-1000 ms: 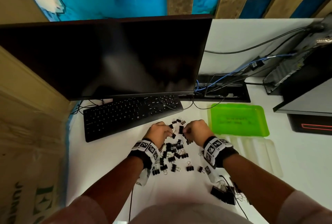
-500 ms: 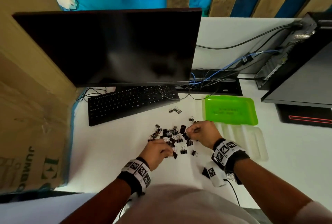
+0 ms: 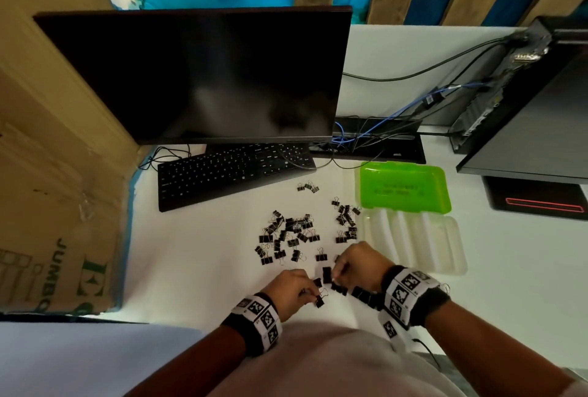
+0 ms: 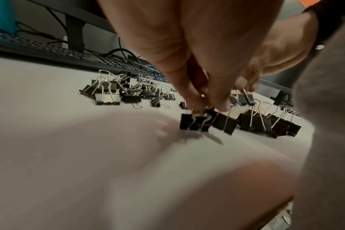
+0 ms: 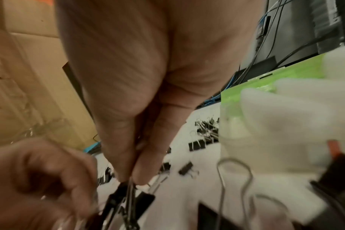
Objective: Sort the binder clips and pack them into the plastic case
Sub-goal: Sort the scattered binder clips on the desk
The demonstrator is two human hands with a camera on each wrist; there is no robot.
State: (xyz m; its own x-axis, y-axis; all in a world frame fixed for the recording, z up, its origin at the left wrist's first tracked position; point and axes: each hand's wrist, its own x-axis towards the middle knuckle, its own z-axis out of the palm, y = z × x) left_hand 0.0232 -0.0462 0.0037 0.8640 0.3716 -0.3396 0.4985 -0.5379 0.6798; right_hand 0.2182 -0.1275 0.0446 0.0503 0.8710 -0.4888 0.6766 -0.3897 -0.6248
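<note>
Several small black binder clips (image 3: 288, 236) lie scattered on the white desk, with a second bunch (image 3: 346, 220) beside the case. The plastic case lies open at the right: green lid (image 3: 404, 188) behind, clear ribbed base (image 3: 416, 245) in front, nothing in it. Near the front edge my left hand (image 3: 310, 293) pinches larger black clips (image 4: 196, 123) by their wire handles. My right hand (image 3: 337, 271) pinches another large clip (image 5: 128, 200) by its handles. A row of large clips (image 3: 364, 295) lies under my right wrist.
A black keyboard (image 3: 232, 174) and a dark monitor (image 3: 197, 75) stand behind the clips. Cables (image 3: 375, 129) and a black computer (image 3: 534, 110) fill the back right. A cardboard box (image 3: 54, 205) borders the desk on the left.
Both hands have pulled back from the middle of the clip pile toward the front edge of the desk, each now with a larger clip. The head view has tilted.
</note>
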